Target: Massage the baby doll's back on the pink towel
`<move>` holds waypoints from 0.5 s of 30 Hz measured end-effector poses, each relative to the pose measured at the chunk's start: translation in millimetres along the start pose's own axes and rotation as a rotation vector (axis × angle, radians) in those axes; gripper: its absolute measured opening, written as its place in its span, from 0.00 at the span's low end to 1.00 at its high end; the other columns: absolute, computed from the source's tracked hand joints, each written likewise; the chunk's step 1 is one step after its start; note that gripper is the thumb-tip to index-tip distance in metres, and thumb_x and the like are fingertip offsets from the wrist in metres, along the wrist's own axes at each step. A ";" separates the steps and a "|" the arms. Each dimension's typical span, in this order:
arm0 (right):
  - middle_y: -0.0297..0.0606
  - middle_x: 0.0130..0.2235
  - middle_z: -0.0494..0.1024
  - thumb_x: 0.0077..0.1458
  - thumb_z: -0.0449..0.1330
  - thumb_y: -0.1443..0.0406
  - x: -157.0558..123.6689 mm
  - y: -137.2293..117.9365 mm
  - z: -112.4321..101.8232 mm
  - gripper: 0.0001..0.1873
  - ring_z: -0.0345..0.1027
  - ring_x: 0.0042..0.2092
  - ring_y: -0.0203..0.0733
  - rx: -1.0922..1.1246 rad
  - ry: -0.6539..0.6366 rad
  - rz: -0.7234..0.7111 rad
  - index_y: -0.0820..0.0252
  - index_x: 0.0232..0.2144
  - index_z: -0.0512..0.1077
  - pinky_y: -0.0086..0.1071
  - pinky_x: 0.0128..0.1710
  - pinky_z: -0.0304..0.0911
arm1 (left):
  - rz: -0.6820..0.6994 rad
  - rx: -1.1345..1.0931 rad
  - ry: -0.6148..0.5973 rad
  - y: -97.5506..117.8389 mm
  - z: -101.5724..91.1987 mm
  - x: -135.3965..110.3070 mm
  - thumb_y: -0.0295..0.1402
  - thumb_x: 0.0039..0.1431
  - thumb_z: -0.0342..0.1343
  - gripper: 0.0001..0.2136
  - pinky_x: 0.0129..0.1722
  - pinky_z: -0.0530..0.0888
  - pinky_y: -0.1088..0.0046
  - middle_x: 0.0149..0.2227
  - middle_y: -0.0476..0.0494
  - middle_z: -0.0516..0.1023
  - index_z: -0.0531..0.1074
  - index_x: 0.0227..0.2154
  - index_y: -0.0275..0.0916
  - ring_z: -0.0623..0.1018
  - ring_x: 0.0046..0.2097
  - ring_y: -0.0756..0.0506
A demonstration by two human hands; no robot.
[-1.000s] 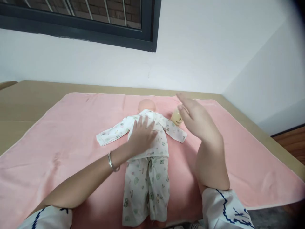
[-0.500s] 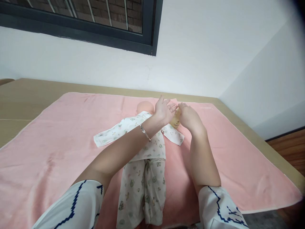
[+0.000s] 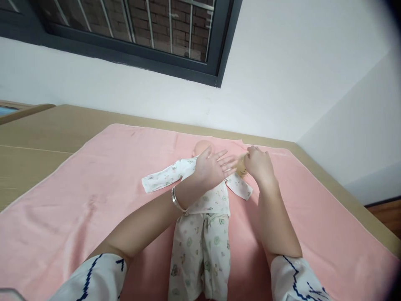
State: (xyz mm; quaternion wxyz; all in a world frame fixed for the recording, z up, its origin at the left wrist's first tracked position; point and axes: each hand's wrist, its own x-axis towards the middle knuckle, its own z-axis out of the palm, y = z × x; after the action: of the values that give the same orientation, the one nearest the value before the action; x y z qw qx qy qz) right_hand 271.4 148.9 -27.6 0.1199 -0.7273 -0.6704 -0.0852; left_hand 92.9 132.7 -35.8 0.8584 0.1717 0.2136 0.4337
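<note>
Bottle (image 3: 241, 168) beside right hand (image 3: 260, 164); left hand (image 3: 211, 170) palm-up.

Room beyond L forearm (image 3: 147, 228), over pink cloth (image 3: 103, 167), L of doll (image 3: 208, 207); more R of R hand (image 3: 260, 165); btwn hands it's tight, bottle (image 3: 241, 168) plugging the gap, L hand (image 3: 213, 169) above doll's torso, wall (image 3: 257, 108) at back

Perhaps a room at home: barred window (image 3: 140, 25), pink blanket (image 3: 313, 225), doll (image 3: 216, 246).

Two hands (image 3: 211, 169) (image 3: 260, 165), one doll (image 3: 214, 204), one bottle (image 3: 241, 166)
</note>
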 end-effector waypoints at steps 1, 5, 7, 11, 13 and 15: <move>0.62 0.60 0.72 0.63 0.45 0.69 -2.3 -5.7 2.4 0.24 0.62 0.65 0.64 0.025 0.024 -0.018 0.71 0.55 0.71 0.60 0.64 0.53 | -0.007 0.010 0.006 2.0 -2.8 -10.5 0.51 0.69 0.39 0.32 0.65 0.68 0.56 0.67 0.27 0.65 0.58 0.68 0.34 0.71 0.65 0.36; 0.52 0.72 0.56 0.69 0.40 0.62 -29.9 -42.0 11.7 0.29 0.40 0.75 0.56 0.398 0.120 -0.258 0.64 0.68 0.59 0.61 0.70 0.45 | 0.010 0.054 -0.034 13.9 -1.8 -50.1 0.52 0.69 0.37 0.33 0.69 0.63 0.58 0.66 0.31 0.67 0.58 0.68 0.36 0.70 0.66 0.38; 0.44 0.75 0.47 0.72 0.39 0.57 -53.4 -62.0 13.3 0.30 0.34 0.76 0.50 0.609 0.143 -0.334 0.55 0.71 0.51 0.57 0.72 0.43 | 0.023 0.085 -0.127 22.7 2.1 -70.4 0.55 0.69 0.35 0.34 0.69 0.62 0.56 0.65 0.33 0.69 0.57 0.69 0.38 0.70 0.66 0.38; 0.27 0.75 0.23 0.71 0.42 0.55 -97.3 -87.0 6.4 0.34 0.16 0.75 0.53 0.704 0.201 -0.437 0.40 0.73 0.32 0.65 0.72 0.33 | 0.007 0.247 -0.226 38.4 5.5 -106.4 0.63 0.64 0.35 0.39 0.67 0.64 0.45 0.62 0.36 0.73 0.58 0.68 0.43 0.71 0.65 0.33; 0.17 0.74 0.17 0.70 0.43 0.55 -109.4 -90.8 0.5 0.35 0.10 0.74 0.56 0.702 0.231 -0.512 0.34 0.72 0.31 0.70 0.71 0.29 | 0.020 0.372 -0.194 40.0 6.3 -117.8 0.65 0.62 0.33 0.39 0.66 0.66 0.41 0.62 0.38 0.73 0.61 0.67 0.47 0.70 0.66 0.31; 0.12 0.73 0.19 0.69 0.43 0.54 -115.2 -91.6 -4.0 0.35 0.07 0.73 0.59 0.694 0.252 -0.549 0.30 0.72 0.33 0.73 0.69 0.23 | 0.040 0.455 -0.163 36.3 9.2 -124.4 0.66 0.61 0.31 0.39 0.65 0.67 0.38 0.63 0.41 0.72 0.62 0.66 0.51 0.67 0.67 0.31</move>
State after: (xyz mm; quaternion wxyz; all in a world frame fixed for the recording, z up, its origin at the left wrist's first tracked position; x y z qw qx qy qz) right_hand 170.3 44.4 -51.1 0.4100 -0.4236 -0.8073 0.0282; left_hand 7.1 50.4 16.5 0.8032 0.3994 0.2322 0.3761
